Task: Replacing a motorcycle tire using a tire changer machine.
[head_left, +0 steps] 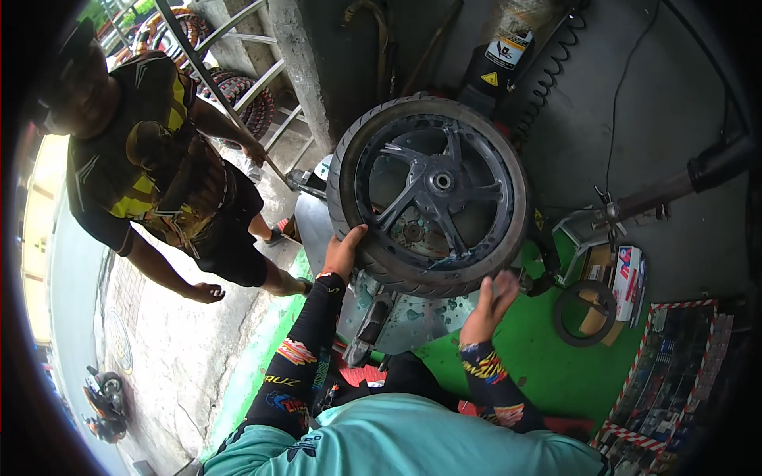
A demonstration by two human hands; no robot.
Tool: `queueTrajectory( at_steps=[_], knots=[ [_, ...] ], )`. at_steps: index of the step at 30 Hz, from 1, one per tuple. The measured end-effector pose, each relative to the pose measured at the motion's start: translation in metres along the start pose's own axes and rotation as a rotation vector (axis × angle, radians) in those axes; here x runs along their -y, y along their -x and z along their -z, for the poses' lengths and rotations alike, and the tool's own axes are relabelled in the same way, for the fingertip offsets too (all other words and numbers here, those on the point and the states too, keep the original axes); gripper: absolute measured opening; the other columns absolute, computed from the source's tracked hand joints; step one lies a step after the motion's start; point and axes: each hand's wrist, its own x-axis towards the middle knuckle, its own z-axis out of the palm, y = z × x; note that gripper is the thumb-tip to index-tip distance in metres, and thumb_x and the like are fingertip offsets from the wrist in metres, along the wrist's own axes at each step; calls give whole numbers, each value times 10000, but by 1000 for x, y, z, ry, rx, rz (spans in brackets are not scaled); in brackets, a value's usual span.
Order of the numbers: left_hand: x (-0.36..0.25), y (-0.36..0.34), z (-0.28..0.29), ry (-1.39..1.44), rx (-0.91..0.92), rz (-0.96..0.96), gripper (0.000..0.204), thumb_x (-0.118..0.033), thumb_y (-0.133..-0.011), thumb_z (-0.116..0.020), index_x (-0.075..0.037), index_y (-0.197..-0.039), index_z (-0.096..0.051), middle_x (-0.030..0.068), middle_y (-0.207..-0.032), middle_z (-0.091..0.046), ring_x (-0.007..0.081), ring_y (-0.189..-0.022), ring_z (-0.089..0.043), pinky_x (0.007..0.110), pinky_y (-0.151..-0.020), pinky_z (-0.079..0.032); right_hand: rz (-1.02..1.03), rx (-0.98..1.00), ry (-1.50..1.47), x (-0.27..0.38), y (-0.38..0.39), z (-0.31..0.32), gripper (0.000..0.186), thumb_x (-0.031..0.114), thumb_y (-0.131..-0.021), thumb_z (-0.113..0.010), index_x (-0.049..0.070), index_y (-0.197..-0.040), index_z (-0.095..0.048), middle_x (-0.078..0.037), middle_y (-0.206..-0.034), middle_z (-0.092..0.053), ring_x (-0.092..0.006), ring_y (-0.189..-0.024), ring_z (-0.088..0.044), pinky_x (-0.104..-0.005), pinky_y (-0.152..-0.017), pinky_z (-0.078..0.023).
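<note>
One wheel [432, 192], probably heavy, stiff and slippery where wet, sits over the metal table [429, 327]; left hand's [340, 255] grip clamps its tyre [346, 182], right hand's [487, 309] fingers spread apart nearby; opposite tyre edges suit holding.

A matt, grooved black rubber tire [520, 190] rings a dark-coated metal rim [406, 198], its satin surface streaked with wet sheen, around a bright metal hub center [443, 182]. Beneath, a smooth metal platform [429, 321] glistens with droplets. Nearby: rough, pitted concrete pillar [305, 71], glossy green-painted floor [548, 357], plain brown cardboard [599, 270], soft turquoise cloth shirt [429, 436].
</note>
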Motion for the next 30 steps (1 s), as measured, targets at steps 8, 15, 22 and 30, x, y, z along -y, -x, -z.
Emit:
queueTrajectory(
  at_steps=[8,15,22,30],
  knots=[
    [10,-15,12,16,130,-5,1050,-520,-728,-764,231,-1328,-339,272,-1292,-543,296,-1207,-537,338,-1027,-409,-740,127,-666,-35,-23,-12,921,658,-801,-646,119,-1486,-348,-106,-1498,-393,-310,-1382,-357,-545,-1138,-216],
    [-15,-30,33,-133,289,135,1173,-685,-734,-696,240,-1349,-320,283,-1317,-528,320,-1244,-509,356,-1065,-362,-773,40,-643,-42,-38,-19,767,564,-804,-679,103,-1381,-473,-107,-1399,-510,-315,-1219,-527,-514,-1043,-395],
    [-24,-60,125,-1039,87,-746,322,-145,-838,-569,-20,-1134,-555,256,-1094,-550,461,-1026,-547,504,-874,-449,-745,-6,-490,-61,-45,-16,818,553,-789,-681,62,-1404,-456,-121,-1426,-493,-319,-1262,-499,-495,-1080,-368],
    [-37,-44,122,-666,-252,-775,450,-39,-738,-705,-16,-1138,-501,220,-1075,-540,407,-1045,-532,432,-925,-431,-743,-3,-479,-67,-47,-16,813,537,-808,-674,54,-1419,-440,-104,-1423,-484,-292,-1251,-493,-452,-1063,-379]
  ],
)
